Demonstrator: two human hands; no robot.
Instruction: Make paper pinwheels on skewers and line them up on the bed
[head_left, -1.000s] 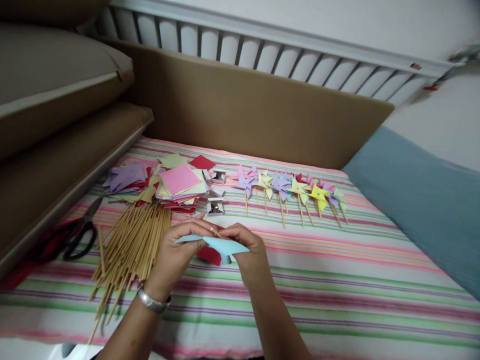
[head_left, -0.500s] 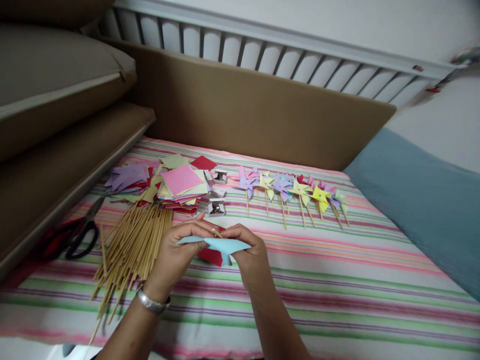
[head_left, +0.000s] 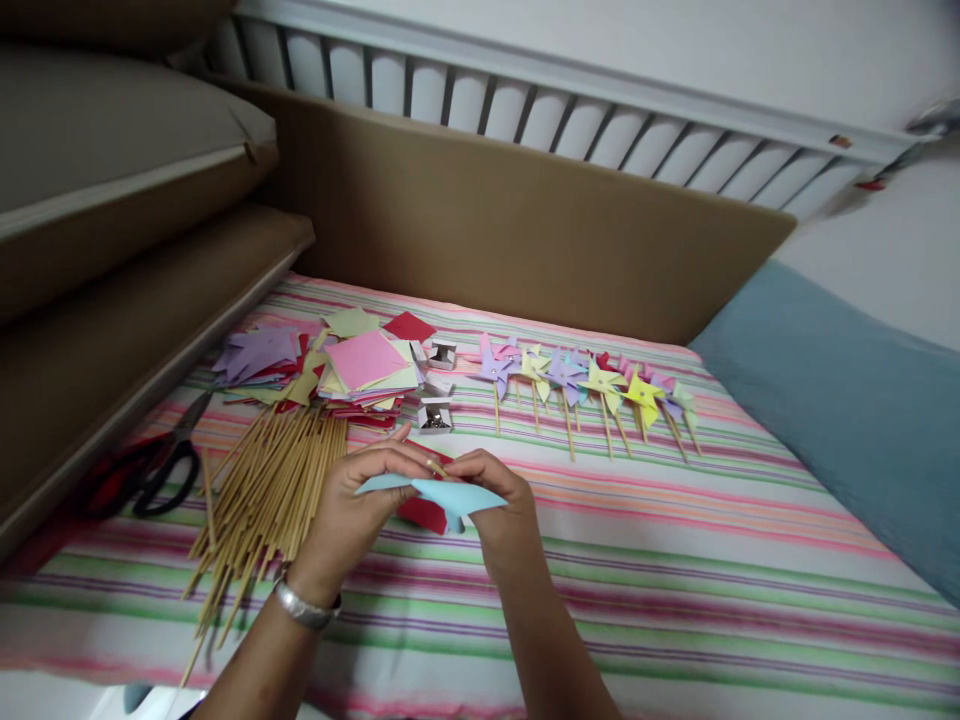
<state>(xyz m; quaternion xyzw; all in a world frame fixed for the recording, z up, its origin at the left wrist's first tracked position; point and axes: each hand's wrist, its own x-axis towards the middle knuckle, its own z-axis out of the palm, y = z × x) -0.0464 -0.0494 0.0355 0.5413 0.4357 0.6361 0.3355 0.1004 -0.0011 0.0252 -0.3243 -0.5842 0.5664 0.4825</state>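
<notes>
A light blue paper pinwheel [head_left: 459, 495] is held in the air between both hands, near the middle of the view. My left hand [head_left: 367, 490], with a silver bracelet at the wrist, is closed on its left side. My right hand [head_left: 499, 490] is closed at its right side, fingers by the end of a thin wooden stick [head_left: 437, 468]. Most of the stick is hidden behind hands and paper. Red paper [head_left: 424, 514] lies beneath on the striped cloth. A bundle of wooden sticks [head_left: 277, 480] lies left of my left hand.
Stacked coloured paper squares [head_left: 365, 360] and small boxes of metal pins [head_left: 435, 415] lie beyond my hands. Black-handled scissors [head_left: 166, 470] are at the left. Several finished pinwheels [head_left: 603, 385] lie in a row at the back right. A brown board [head_left: 525, 230] stands behind.
Both hands stay in nearly the same place with the pinwheel. The blue paper tilts slightly and its right blade dips a little. The view has shifted slightly.
</notes>
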